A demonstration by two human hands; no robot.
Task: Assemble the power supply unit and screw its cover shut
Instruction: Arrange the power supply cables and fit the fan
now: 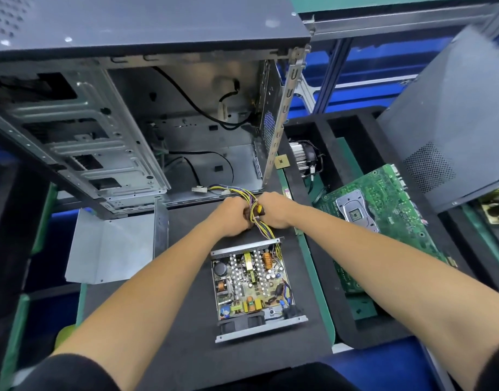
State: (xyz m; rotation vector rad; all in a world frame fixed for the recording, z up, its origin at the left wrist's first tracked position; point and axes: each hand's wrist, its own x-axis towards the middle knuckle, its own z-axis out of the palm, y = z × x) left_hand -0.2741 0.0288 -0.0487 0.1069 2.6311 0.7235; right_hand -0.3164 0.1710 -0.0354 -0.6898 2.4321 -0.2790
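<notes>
Here, head view: open grey metal power supply tray (254, 289) flat on the black-matted counter (186, 348), circuit board and coils exposed, fan end toward the person. Bundle of yellow, purple and black wires (255, 213) rising from the tray's far edge, gathered between both hands. Left hand (232, 215) curled round the bundle from the left; right hand (273, 210) curled round it from the right, with what looks like a yellow-and-black tool handle tucked in the same grip, though too hidden to be sure. White connector (199, 189) at the loose end of the wires, lying on the lip of the big open grey computer case (146, 131).

Progress, as a judgement: early. Board seated in the tray, wires being tidied, bent grey sheet-metal cover (112, 249) lying apart to the left, not yet fitted. No screws visible on the mat. Left to do: tuck the wires, lower the cover over the tray, drive the screws.

Room and edges: bare mat between cover and tray, enough to slide the cover across. Case rim just beyond the hands, wires liable to snag there. Green raised border (316, 277) close along the tray's right side, then the black foam tray (352, 331) with the green motherboard (384, 221); little slack for moving rightward.
</notes>
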